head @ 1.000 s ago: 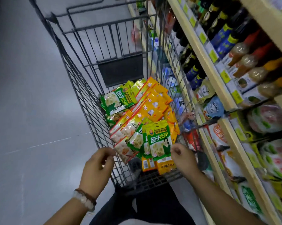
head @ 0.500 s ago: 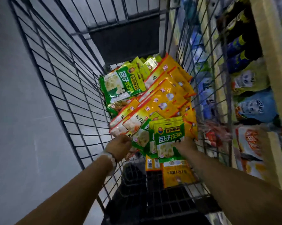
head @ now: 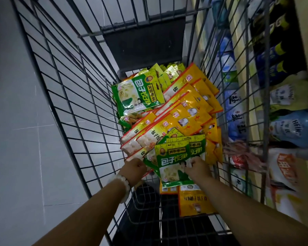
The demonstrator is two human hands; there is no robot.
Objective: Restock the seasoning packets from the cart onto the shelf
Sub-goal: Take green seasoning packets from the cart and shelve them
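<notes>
Where the grey floor (head: pixel 21 139) fills the left of the frame, a wire cart (head: pixel 64 96) spread across the centre, tall mesh walls fanning toward the upper corners and a dark panel (head: pixel 142 43) at the far end. Down the right edge, seen through the mesh, the shelf (head: pixel 242 71) stocked with dark bottles (head: pixel 277 55) above, blue and white pouches (head: pixel 291 128) at mid height and an orange-and-white bag (head: pixel 284 174) lower down.

Inside the cart, in the middle of the frame, a heap of seasoning packets: orange packets (head: pixel 188 110) fanned in overlapping rows, green packets (head: pixel 140 93) toward the far end, one more orange packet (head: pixel 194 199) flat on the cart floor near the lower centre.

At the near end of the heap, a green packet (head: pixel 171 160) (topmost of a small stack) pinched between both hands. Left hand (head: pixel 134 170) curled at the packet's left edge, fingers tucked under, a pale beaded bracelet (head: pixel 122 185) on the wrist. Right hand (head: pixel 197 168) curled on the packet's right side, fingertips pressing its face. Both forearms reaching in from the bottom of the frame.
</notes>
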